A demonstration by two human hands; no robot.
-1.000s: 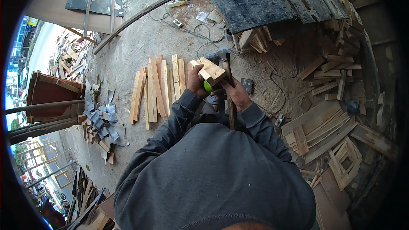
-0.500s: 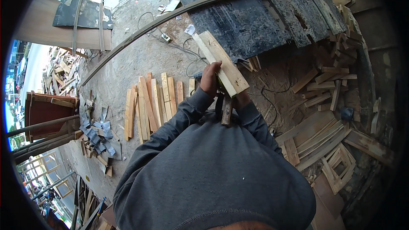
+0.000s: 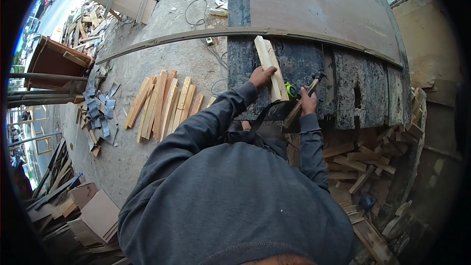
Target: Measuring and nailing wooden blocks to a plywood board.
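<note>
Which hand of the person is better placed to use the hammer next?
Probably the right hand: it grips the hammer by its handle, while the left hand is occupied holding wooden pieces.

"What is your timber (image 3: pixel 271 71) like?"

"Bare sawn wood, matt, fairly smooth, with small dark specks."

"And your hammer (image 3: pixel 293 114)?"

"The handle looks like worn wood; the head, dark metal. Your tape (image 3: pixel 291 90) beside it looks like smooth plastic."

"Your table (image 3: pixel 244 64)?"

"Rough, patchy boards, ragged at a hole toward the near right corner. The sheet (image 3: pixel 319 10) toward its far edge is smoother, matt and board-like."

"Your shirt (image 3: pixel 235 201)?"

"Soft matt cloth, creased at your sleeves. Your sticks (image 3: pixel 164 103) are dry, matt sawn wood on rough, dusty ground (image 3: pixel 137 167)."
</note>
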